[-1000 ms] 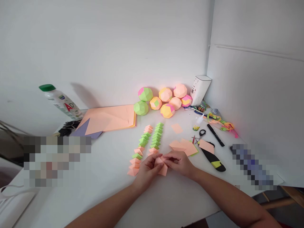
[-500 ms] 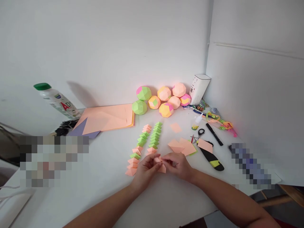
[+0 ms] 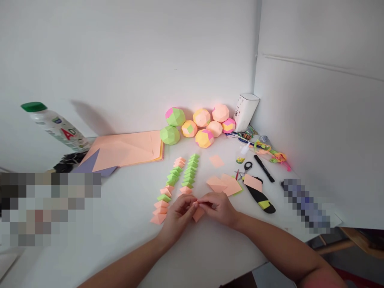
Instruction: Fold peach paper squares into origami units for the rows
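Both hands meet low over the white table (image 3: 126, 224), pinching one small peach piece of folded paper (image 3: 198, 213) between them. My left hand (image 3: 177, 218) grips its left side with curled fingers. My right hand (image 3: 218, 208) pinches its top right edge. Just beyond the hands run two rows of folded paper units (image 3: 175, 180), peach and green, leading away toward the wall. Loose peach paper squares (image 3: 225, 185) lie to the right of the rows.
Several paper balls (image 3: 198, 122) sit against the back wall beside a white box (image 3: 246, 112). Large peach sheets (image 3: 126, 149) lie at the left, near a tilted bottle (image 3: 54, 126). Scissors (image 3: 246, 168), a black-and-yellow cutter (image 3: 261, 198), a pen (image 3: 264, 168) and scraps crowd the right corner.
The hands have folded the peach piece smaller and drawn closer together. The view has swung a little to the right, so everything sits further left in the picture.
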The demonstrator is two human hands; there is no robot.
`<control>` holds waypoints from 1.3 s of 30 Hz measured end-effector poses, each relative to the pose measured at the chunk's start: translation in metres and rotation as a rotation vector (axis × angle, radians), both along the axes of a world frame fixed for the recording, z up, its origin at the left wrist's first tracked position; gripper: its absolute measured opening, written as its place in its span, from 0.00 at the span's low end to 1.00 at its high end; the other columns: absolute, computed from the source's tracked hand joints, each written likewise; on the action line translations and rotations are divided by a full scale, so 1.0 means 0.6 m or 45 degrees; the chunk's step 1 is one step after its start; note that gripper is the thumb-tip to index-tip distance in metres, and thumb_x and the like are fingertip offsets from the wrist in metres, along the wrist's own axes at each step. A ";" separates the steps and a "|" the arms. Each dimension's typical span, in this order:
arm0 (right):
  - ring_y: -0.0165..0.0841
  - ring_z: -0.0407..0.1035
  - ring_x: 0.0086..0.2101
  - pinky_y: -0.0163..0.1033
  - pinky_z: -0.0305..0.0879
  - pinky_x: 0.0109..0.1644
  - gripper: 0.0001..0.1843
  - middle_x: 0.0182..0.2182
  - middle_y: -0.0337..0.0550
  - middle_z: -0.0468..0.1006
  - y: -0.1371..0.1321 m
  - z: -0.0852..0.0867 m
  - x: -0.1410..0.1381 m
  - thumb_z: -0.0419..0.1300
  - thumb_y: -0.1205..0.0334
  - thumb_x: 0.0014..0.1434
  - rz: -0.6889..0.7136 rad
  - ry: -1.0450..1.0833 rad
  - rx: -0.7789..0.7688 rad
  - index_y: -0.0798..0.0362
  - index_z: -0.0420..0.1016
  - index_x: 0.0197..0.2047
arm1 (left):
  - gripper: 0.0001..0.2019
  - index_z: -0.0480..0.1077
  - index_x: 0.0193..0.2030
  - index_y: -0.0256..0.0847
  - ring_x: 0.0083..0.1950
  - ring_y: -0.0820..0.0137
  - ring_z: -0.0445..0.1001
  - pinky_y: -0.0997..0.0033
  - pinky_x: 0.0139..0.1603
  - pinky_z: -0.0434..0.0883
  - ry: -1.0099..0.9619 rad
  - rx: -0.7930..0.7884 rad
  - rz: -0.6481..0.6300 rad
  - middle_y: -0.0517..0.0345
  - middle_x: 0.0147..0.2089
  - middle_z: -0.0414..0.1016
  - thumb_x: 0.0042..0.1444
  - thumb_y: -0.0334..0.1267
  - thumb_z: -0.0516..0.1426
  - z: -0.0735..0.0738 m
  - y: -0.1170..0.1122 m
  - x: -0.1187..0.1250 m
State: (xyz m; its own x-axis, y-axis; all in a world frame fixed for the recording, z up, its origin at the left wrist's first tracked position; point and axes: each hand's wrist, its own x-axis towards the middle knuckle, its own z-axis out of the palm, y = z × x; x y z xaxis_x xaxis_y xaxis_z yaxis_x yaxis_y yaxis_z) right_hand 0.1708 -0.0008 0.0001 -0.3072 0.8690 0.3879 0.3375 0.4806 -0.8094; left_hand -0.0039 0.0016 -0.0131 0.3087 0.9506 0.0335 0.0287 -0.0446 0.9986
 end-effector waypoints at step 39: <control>0.27 0.66 0.24 0.35 0.70 0.29 0.17 0.23 0.36 0.71 0.002 -0.003 0.001 0.67 0.50 0.47 0.015 0.450 -0.922 0.56 0.74 0.28 | 0.08 0.79 0.35 0.45 0.37 0.63 0.77 0.69 0.39 0.74 0.098 -0.044 0.068 0.56 0.36 0.81 0.53 0.42 0.59 0.014 -0.010 -0.006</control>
State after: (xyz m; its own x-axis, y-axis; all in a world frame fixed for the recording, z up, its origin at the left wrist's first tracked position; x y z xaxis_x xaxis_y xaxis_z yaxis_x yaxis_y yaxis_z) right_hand 0.1712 0.0007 -0.0018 -0.2819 0.9395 -0.1944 0.0013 -0.2022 -0.9793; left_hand -0.0075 -0.0047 -0.0049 0.2577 0.9660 -0.0211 0.1071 -0.0068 0.9942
